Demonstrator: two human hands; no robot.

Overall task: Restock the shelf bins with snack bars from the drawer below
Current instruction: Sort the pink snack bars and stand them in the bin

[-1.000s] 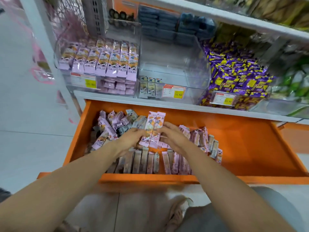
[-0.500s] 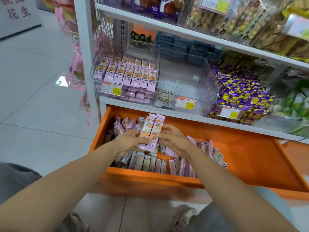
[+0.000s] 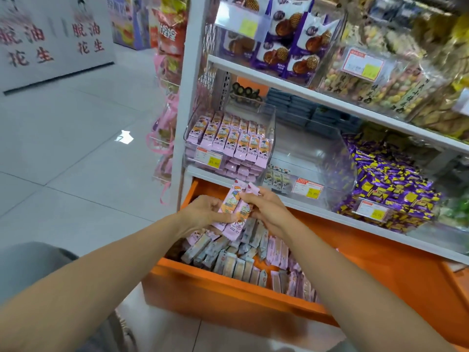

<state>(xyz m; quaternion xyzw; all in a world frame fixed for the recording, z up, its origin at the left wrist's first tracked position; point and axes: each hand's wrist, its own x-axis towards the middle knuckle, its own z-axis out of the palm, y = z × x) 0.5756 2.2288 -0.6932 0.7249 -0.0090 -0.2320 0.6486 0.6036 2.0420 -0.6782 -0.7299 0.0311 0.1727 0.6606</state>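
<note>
Gripping bars [image 3: 234,217] w/ L hand [image 3: 201,212] + R hand [image 3: 269,210] over drawer [image 3: 215,295] heaped w/ more. Bin [image 3: 270,118] above packed. Held count unclear.

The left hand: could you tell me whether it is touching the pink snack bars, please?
Touching: the head view shows the left hand gripping the pink snack bars with curled fingers.

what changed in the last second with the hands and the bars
Both hands raised the pink snack bars from just over the drawer's stock up toward the shelf edge. The left hand and right hand still grip them together. The orange drawer stays open; the middle bin stays nearly empty.
</note>
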